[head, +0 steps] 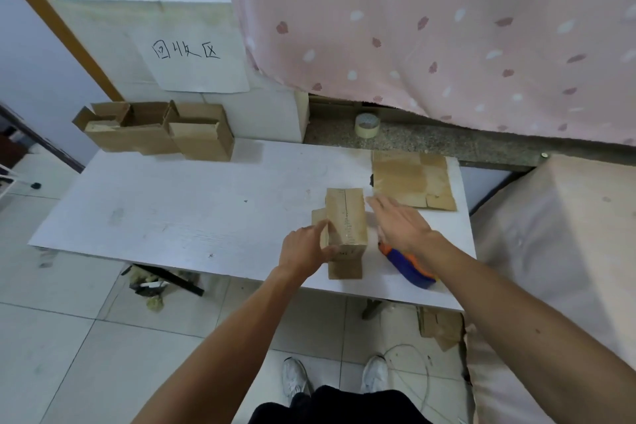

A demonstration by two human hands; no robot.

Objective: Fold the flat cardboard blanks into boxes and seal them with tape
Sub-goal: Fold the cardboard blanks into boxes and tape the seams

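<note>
Head view. The cardboard box (347,217) is the reference for all positions. It lies on the white table (172,210), towards the right end. Its top seam is closed under clear tape. One flap sticks out to the left, and another hangs open on the near side.

1. Left hand (304,248): at the box's left side. The fingers are curled and the thumb lies against the near-left corner. The index finger (322,223) reaches along the left flap. The hand grips the box by this edge.
2. Right hand (402,225): just right of the box, palm down. The fingers (377,203) are straight and slightly spread, and they hold nothing. Blur makes it impossible to tell whether they touch the table.

Surface:
- A blue and orange tape dispenser (411,267) lies right of the box, under the right wrist.
- The flat blanks (409,179) lie behind the box and to its right, at the table's far corner.
- Several open boxes (155,131) stand well to the left and behind, at the far-left corner.

Room:
- A tape roll (367,126) sits on a speckled ledge behind the box.
- A large white carton (103,38) bearing a handwritten paper sheet (192,58) stands behind and to the left.
- A pink patterned curtain (447,27) hangs behind and to the right.
- The tiled floor (69,337) lies below, with two white shoes (294,377) on the near side.
</note>
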